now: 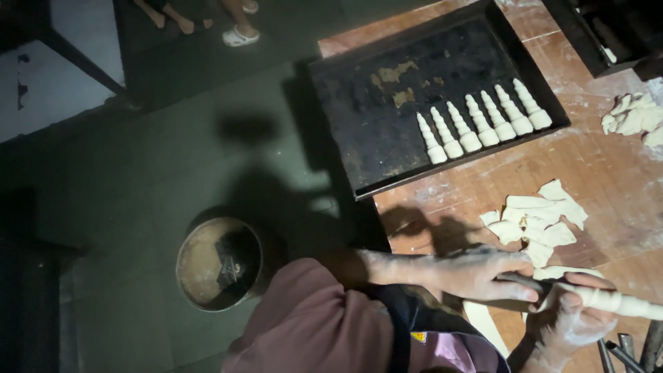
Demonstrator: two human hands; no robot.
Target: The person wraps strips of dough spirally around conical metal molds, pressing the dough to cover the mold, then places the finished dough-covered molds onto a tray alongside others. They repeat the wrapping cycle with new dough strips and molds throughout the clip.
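Note:
My left hand [476, 274] and my right hand [570, 321] both grip one long metal cone mould wrapped in a spiral of white dough [621, 302], held level over the near edge of the floured wooden table [608, 179]. The left fingers pinch the dark bare end of the mould. The right hand closes around the dough-covered part. A strip of dough [483, 321] hangs down below the hands. Just beyond them lies a heap of flat cut dough pieces [539, 221].
A dark baking tray [387, 90] holds a row of several dough-wrapped cones [483, 124]. More dough pieces [632, 117] lie at the right edge, with bare metal cones [625, 352] at the bottom right. A round metal bowl [217, 262] stands on the floor. Another person's sandalled feet [238, 31] are at the top.

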